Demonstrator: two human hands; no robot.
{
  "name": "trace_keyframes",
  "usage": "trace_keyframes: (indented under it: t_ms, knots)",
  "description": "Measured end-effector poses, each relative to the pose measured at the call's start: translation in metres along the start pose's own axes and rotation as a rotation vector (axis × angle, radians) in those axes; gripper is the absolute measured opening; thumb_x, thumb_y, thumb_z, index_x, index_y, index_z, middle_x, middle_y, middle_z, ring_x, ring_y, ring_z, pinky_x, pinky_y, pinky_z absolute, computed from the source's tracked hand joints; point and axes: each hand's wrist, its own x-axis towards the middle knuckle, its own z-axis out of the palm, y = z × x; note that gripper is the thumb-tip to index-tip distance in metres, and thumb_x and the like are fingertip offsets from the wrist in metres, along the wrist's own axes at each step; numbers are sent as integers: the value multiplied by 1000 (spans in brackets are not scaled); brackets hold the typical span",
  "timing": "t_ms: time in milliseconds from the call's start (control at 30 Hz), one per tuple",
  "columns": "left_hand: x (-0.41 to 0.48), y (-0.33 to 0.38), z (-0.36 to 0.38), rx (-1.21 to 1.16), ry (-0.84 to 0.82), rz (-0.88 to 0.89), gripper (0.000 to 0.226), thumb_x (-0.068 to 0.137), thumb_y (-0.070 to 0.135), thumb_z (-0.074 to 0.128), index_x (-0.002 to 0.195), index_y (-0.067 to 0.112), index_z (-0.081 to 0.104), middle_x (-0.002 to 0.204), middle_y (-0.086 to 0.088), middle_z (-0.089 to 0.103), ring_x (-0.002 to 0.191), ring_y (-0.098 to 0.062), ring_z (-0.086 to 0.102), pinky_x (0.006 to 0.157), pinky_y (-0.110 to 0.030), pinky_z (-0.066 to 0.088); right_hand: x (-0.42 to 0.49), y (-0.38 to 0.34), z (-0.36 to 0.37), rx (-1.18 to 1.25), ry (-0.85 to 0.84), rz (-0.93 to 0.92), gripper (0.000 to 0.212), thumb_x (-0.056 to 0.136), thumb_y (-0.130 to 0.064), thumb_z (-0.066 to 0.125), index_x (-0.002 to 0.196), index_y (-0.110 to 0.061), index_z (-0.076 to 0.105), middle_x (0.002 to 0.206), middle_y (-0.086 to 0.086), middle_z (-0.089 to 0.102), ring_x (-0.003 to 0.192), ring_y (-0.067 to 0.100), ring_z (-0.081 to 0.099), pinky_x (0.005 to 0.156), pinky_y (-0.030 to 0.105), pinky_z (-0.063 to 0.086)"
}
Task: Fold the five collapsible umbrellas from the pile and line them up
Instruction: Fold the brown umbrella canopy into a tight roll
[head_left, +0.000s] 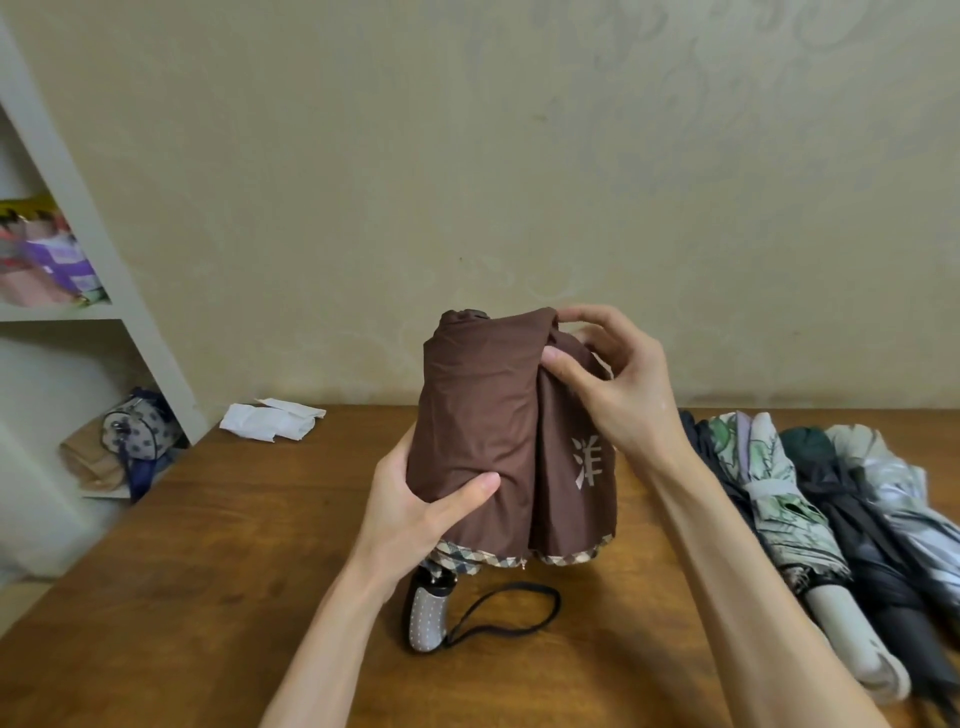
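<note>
Above the table (208, 545), my left hand (415, 499) grips the brown umbrella (483, 415) low on its canopy; my right hand (608, 374) pinches a fold at its top. At right, folded umbrellas (779, 499) lie side by side. The shelf unit (104, 249) holds colourful packets (47, 260) above, a spotted bag (137, 428) below.

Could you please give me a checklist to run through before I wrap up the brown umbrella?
1. Left hand grips brown umbrella low: ok.
2. Right hand pinches a fold near the top: ok.
3. Handle stands on table: ok.
4. Canopy wrapped tight: not ok, folds hang loose.
5. Closing tab located: cannot tell.
6. Table space beside folded row: ok.
</note>
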Motion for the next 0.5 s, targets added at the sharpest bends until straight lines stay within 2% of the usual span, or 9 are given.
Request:
trace_keyframes:
  t_ms: [100,167,300,367,433,500]
  knots:
    - [1,0,-5,-1,22,17,69,71,29,95,133,28,65,126,16,74,118,-6,70,93,-20,57,11,-5,0,44,-36,84,8,93,-16,82,98,-14,77,95,-1,80,85,6,71,80,23,54]
    - [1,-1,-9,-28,35,17,73,67,36,95,133,28,65,126,15,74,118,-7,71,93,-19,57,16,-11,-1,44,-101,132,6,96,-16,78,92,-14,76,87,-4,77,80,5,66,76,22,52]
    - [0,-4,-15,-61,24,-24,80,60,46,94,133,29,65,126,13,75,118,-10,71,92,-22,59,19,-18,-5,84,-247,180,15,106,-17,65,95,-9,73,81,-6,70,73,3,61,67,17,47]
    - [0,-4,-15,-72,12,-40,80,59,46,93,131,28,65,124,13,76,117,-11,72,90,-22,59,19,-22,-5,112,-245,128,10,106,-15,65,106,-8,73,91,-2,73,81,5,64,73,17,49]
    - [0,-5,-14,-79,7,-47,78,59,46,93,130,27,66,123,11,77,116,-12,72,89,-22,59,18,-26,-4,141,-235,74,18,102,-13,70,118,-6,71,101,4,76,91,8,68,81,19,51]
    - [0,-4,-14,-79,0,-43,77,60,44,93,130,26,66,124,10,77,116,-12,72,89,-21,58,21,-29,-3,111,-228,56,20,100,-14,73,115,-1,72,104,13,78,92,10,68,84,24,53]
